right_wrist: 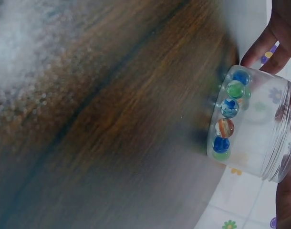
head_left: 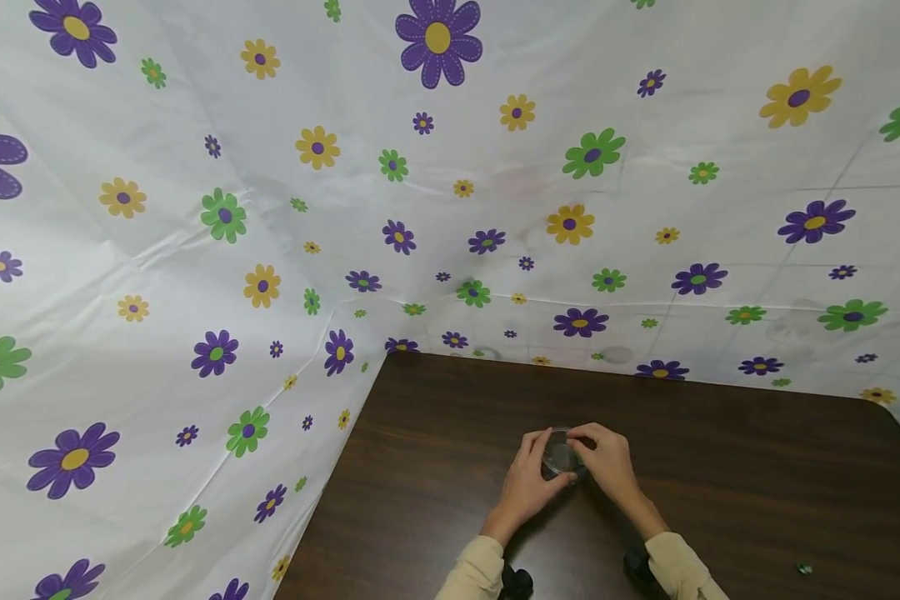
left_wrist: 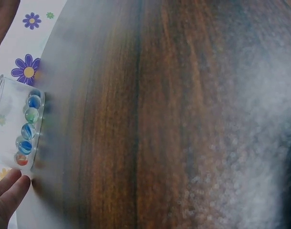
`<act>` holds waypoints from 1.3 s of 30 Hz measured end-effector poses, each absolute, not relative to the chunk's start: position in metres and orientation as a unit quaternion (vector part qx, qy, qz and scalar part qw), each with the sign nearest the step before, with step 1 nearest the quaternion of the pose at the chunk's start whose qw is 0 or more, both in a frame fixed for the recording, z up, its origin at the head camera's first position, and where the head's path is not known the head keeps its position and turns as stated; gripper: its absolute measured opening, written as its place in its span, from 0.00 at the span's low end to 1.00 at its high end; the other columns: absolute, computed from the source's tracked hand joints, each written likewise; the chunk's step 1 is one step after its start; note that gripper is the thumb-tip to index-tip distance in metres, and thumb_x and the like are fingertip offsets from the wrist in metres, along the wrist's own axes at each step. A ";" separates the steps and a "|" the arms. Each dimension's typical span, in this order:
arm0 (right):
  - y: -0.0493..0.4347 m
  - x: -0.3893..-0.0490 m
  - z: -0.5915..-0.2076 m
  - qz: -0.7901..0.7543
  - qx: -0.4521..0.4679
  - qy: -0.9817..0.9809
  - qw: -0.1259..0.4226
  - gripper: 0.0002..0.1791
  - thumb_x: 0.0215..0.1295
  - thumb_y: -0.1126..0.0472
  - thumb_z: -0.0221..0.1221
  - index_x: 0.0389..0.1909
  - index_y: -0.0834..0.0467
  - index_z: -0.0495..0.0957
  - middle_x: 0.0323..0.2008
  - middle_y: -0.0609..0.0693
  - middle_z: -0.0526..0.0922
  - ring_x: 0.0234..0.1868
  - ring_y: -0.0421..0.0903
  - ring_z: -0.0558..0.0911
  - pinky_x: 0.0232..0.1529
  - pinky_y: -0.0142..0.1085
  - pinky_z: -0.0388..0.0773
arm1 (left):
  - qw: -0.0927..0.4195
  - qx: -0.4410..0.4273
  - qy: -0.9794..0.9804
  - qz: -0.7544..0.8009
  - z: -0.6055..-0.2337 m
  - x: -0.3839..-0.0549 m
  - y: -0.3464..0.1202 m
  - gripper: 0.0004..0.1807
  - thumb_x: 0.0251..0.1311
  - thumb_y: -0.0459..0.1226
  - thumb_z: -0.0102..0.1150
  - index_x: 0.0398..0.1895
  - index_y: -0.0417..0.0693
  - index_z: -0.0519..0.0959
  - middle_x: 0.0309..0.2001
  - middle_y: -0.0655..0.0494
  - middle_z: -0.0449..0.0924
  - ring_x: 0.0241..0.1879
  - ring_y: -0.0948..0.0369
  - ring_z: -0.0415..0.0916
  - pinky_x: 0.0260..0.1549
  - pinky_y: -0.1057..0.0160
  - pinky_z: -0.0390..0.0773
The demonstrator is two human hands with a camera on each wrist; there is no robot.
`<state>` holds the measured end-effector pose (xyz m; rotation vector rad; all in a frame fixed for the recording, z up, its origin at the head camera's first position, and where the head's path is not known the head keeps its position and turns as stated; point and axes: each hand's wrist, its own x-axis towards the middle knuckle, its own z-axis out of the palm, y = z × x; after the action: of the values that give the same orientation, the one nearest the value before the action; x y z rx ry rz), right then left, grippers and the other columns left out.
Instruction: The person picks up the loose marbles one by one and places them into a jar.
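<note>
A clear plastic jar [head_left: 561, 454] stands upright on the dark wooden table, with several glass marbles [right_wrist: 230, 108] in blue, green and orange lying along its bottom. My left hand [head_left: 528, 479] grips it from the left, fingers behind and thumb in front. My right hand [head_left: 607, 458] is at the right side of the mouth, its index finger and thumb bent together over the rim. Whether it pinches anything there is hidden. Threads show round the jar's neck in the right wrist view. Fingers [left_wrist: 14, 188] of the left hand reach the jar's base in the left wrist view.
A small greenish thing [head_left: 804, 569], perhaps a marble, lies on the table [head_left: 720, 467] at the right front. White sheeting [head_left: 420, 208] with purple, yellow and green flowers hangs behind the table and along its left side.
</note>
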<state>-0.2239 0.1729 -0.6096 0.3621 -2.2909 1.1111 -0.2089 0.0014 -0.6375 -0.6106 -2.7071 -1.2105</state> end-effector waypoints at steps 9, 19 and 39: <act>0.174 -0.222 -0.608 0.425 0.137 -0.848 0.286 0.09 0.50 0.77 0.75 0.31 0.63 0.88 0.31 0.49 0.88 0.30 0.48 0.86 0.34 0.19 0.73 | 0.062 -0.205 -0.894 -0.394 -0.638 -0.208 0.002 0.43 0.67 0.53 0.68 0.79 0.48 0.64 0.67 0.56 0.67 0.59 0.57 0.75 0.53 0.57 0.79; 0.174 -0.220 -0.606 0.430 0.121 -0.847 0.289 0.08 0.53 0.74 0.75 0.30 0.59 0.89 0.30 0.48 0.88 0.30 0.42 0.84 0.32 0.25 0.76 | 0.064 -0.206 -0.892 -0.398 -0.635 -0.206 0.003 0.43 0.65 0.51 0.70 0.78 0.48 0.65 0.67 0.56 0.67 0.59 0.58 0.75 0.53 0.58 0.78; 0.183 -0.209 -0.604 0.413 0.110 -0.854 0.298 0.09 0.53 0.72 0.76 0.35 0.61 0.88 0.32 0.49 0.87 0.31 0.42 0.83 0.34 0.30 0.79 | 0.090 -0.239 -0.889 -0.379 -0.635 -0.198 0.007 0.42 0.64 0.50 0.72 0.76 0.43 0.67 0.65 0.52 0.67 0.56 0.59 0.77 0.52 0.63 0.79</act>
<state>-0.2085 0.1827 -0.6037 0.2927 -2.2691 1.0965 -0.1985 0.0074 -0.6349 -0.7098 -2.6451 -1.1279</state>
